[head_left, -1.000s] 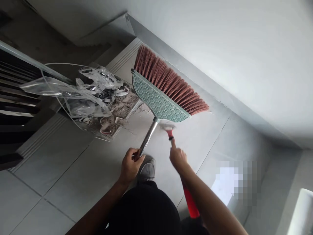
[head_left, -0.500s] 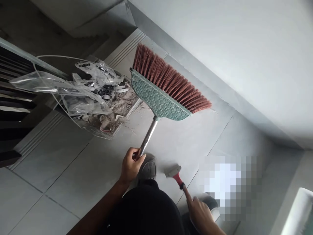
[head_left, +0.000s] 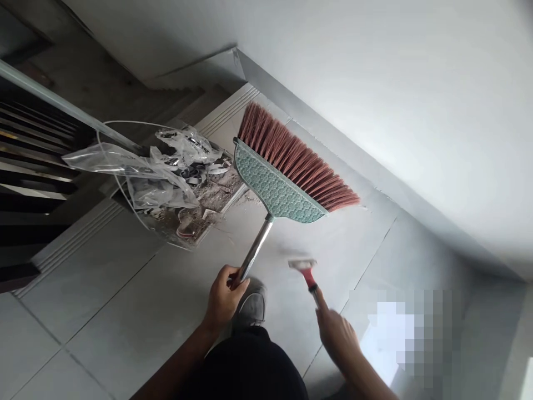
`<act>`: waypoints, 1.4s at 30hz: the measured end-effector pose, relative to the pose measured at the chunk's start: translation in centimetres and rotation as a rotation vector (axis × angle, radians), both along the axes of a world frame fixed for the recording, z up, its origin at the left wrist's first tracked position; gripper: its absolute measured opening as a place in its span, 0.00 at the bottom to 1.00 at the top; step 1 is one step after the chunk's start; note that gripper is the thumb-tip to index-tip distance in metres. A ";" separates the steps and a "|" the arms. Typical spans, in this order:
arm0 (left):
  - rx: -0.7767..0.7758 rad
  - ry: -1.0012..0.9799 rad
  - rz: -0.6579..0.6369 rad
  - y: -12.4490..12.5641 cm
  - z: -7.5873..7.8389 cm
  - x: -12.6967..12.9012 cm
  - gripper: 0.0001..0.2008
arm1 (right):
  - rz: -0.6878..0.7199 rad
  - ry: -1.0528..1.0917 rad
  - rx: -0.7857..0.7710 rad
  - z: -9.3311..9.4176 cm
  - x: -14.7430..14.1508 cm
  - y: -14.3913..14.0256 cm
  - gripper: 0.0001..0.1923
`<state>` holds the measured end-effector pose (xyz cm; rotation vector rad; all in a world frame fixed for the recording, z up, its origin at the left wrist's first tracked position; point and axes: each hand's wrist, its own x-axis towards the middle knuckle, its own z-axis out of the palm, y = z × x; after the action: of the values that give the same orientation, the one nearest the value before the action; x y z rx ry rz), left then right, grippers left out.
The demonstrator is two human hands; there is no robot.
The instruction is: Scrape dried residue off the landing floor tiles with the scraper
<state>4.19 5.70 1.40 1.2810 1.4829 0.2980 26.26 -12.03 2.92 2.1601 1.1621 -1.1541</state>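
The broom (head_left: 287,183) had a shiny metal handle, an embossed green plastic head and reddish bristles. The scraper (head_left: 306,269) showed a red plastic grip and dull metal blade. Crinkled glossy plastic film (head_left: 137,172) lay on matt grey floor tiles (head_left: 125,311).

A: Broom (head_left: 287,178) position?
B: Head on the floor (head_left: 125,311) by the wall (head_left: 375,83); dustpan (head_left: 183,189) just left of it.
A: Scraper (head_left: 306,272)?
B: Right of the broom's handle, before the head. Shoe (head_left: 252,303) between both hands.
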 end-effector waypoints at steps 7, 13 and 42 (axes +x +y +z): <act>-0.084 0.016 -0.006 0.3 0.4 1.2 0.18 | 0.020 -0.065 0.003 -1.3 2.5 6.0 0.28; -0.045 -0.018 -0.001 0.8 0.5 1.2 0.18 | 0.045 -0.092 0.127 -1.2 7.3 12.3 0.28; -0.101 -0.052 0.030 0.1 -0.9 1.6 0.19 | 0.130 -0.234 0.040 -0.3 16.9 12.2 0.27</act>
<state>5.77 5.80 0.47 1.1636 1.4556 0.2707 43.13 0.13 2.66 2.1453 1.2083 -0.8053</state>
